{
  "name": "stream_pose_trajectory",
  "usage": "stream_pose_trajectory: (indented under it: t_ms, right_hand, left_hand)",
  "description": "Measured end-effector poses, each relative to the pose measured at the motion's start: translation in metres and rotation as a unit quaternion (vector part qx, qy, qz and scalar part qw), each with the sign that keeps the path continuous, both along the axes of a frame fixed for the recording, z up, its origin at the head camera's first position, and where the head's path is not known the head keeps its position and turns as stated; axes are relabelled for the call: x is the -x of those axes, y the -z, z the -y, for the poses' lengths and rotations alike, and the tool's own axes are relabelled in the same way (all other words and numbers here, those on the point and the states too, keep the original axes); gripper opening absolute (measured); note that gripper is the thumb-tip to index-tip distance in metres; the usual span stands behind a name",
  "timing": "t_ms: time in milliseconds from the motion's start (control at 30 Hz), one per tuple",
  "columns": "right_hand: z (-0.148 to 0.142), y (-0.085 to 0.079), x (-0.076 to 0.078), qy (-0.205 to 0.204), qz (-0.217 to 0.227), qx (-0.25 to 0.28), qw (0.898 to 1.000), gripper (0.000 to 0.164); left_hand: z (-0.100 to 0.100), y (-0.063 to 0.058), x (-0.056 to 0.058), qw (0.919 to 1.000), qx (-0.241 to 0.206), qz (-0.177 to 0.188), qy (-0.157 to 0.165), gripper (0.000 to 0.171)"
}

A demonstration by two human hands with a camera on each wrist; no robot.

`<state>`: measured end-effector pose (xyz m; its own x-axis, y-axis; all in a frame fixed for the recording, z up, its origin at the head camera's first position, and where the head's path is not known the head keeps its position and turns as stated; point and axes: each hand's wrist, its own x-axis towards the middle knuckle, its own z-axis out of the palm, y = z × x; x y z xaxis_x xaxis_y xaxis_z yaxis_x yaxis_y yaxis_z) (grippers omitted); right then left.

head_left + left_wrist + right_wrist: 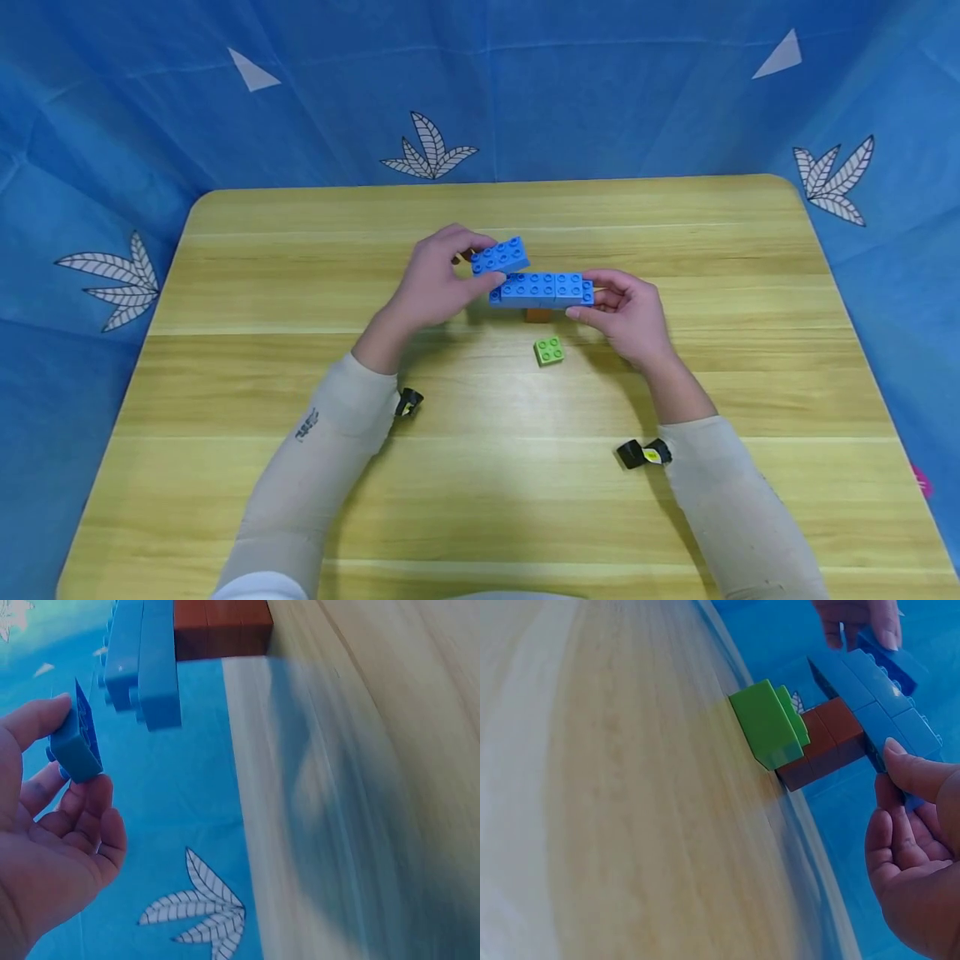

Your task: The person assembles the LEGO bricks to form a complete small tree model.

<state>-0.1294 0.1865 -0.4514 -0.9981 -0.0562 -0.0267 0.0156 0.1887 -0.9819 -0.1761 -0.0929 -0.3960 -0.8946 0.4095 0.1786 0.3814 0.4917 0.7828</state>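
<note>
Between thumb and fingers, my left hand (431, 279) pinches a loose blue toy brick (501, 256), two studs wide. It is tilted and held just above the left end of a long blue brick assembly (534, 292); in the left wrist view a gap separates them. The blue assembly lies in two layers across a stack of brown bricks (832, 739) standing on the table. At its right end, my right hand (630, 317) grips the assembly, thumb in front and fingers behind. A small lime-green brick (548, 351) sits on the table in front of the stack.
The light wooden table (262, 375) extends on all sides of the build. A blue cloth (330, 100) with leaf prints hangs behind it and at both sides. Black wrist-camera pieces (643, 453) stick out from the sleeves near the tabletop.
</note>
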Motion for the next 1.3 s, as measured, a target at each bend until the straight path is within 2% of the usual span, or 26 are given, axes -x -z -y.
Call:
stream_pose_trajectory:
  t_ms: [333,567,767,867,933,1067,1167,1300]
  right_hand:
    - [0.000,0.000,0.001,-0.009,-0.007,0.016,1.000,0.048]
    - [0.000,0.003,0.001,-0.010,-0.010,0.021,1.000,0.046]
    - [-0.001,-0.001,0.000,-0.010,-0.016,-0.015,1.000,0.046]
    - [0.002,-0.015,-0.003,-0.019,-0.046,-0.048,0.998,0.046]
    - [0.006,-0.027,-0.004,-0.029,-0.083,-0.066,0.994,0.045]
    - [0.013,-0.046,-0.005,-0.050,-0.152,-0.072,0.985,0.041]
    - [0.017,-0.052,-0.003,-0.061,-0.176,-0.071,0.980,0.036]
    - [0.018,-0.054,-0.002,-0.064,-0.187,-0.067,0.978,0.033]
  left_hand:
    - [-0.028,-0.002,-0.003,0.9972,0.037,-0.025,0.061,0.040]
    - [-0.037,-0.003,-0.003,0.9933,0.079,-0.021,0.082,0.041]
    - [-0.040,-0.005,-0.004,0.9923,0.086,-0.018,0.087,0.041]
    - [-0.041,-0.006,-0.004,0.9914,0.093,-0.019,0.090,0.040]
    - [-0.041,-0.007,-0.003,0.9907,0.099,-0.021,0.091,0.040]
    - [-0.041,-0.008,-0.002,0.9891,0.109,-0.030,0.094,0.039]
    - [-0.041,-0.008,-0.001,0.9886,0.111,-0.031,0.097,0.039]
    - [-0.041,-0.008,-0.001,0.9890,0.109,-0.024,0.098,0.041]
